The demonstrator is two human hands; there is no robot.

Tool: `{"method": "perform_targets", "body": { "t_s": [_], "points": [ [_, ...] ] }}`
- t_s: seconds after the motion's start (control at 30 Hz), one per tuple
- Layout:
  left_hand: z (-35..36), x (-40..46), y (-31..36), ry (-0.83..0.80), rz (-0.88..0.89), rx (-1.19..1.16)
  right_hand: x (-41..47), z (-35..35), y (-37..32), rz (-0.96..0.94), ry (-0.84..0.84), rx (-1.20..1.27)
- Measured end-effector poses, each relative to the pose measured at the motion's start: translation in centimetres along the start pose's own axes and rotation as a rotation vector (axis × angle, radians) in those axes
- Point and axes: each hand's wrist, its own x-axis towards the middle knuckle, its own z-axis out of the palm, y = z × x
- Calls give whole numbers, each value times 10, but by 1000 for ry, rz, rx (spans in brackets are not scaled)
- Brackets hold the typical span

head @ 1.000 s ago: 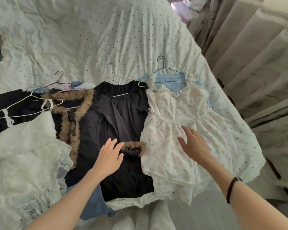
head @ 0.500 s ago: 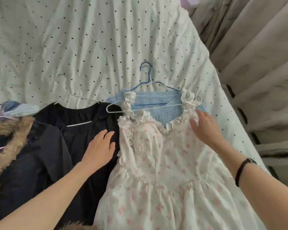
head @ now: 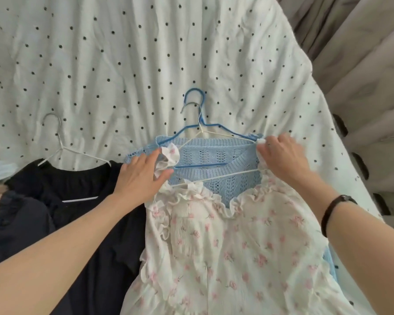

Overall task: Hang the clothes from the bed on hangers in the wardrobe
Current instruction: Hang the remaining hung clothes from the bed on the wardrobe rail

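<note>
- Two hands work at the top of a dress laid over the bed; beyond both of them the quilt (head: 127,71), white with dark dots, covers the bed.
- Curtains (head: 362,71) hang in beige folds off to the right of the right hand.
- Dress (head: 225,251), white with pink flowers and ruffled edges, spreads from the hands back towards the person, its neckline between the two wrists.
- Black top (head: 62,223) lies under and left of the left forearm, on a white hanger (head: 62,149) whose hook points away.
- Blue knit (head: 214,158) shows between the hands, beneath the dress's neckline, on a blue hanger (head: 192,123).
- Dress hanger (head: 216,177), white wire, crosses between the hands, its hook lying inside the blue one.
- Left hand (head: 139,178) pinches the left ruffled strap (head: 168,159) between thumb and fingers.
- Right hand (head: 282,159) curls round the right strap end at the hanger's shoulder.
- Black band (head: 334,212) circles the right wrist.
</note>
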Motion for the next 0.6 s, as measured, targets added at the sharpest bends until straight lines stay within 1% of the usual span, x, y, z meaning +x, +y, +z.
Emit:
{"method": "perform_targets", "body": {
  "t_s": [0.07,0.13,0.2,0.27,0.4,0.6],
  "points": [
    [-3,0,-2,-17,-1,-53,-7,-2,4,-88,126,50],
    [-8,-6,-3,-8,9,-177,-15,-6,9,-151,232,71],
    [-19,-18,0,42,13,-314,-29,-15,10,-137,274,87],
    [-35,-32,7,109,28,-380,-44,-29,11,-112,334,101],
    [-81,-66,23,237,61,-449,-79,-78,10,-87,468,98],
    [-159,-123,39,422,224,-450,-143,-177,-4,-42,668,102]
  ]
}}
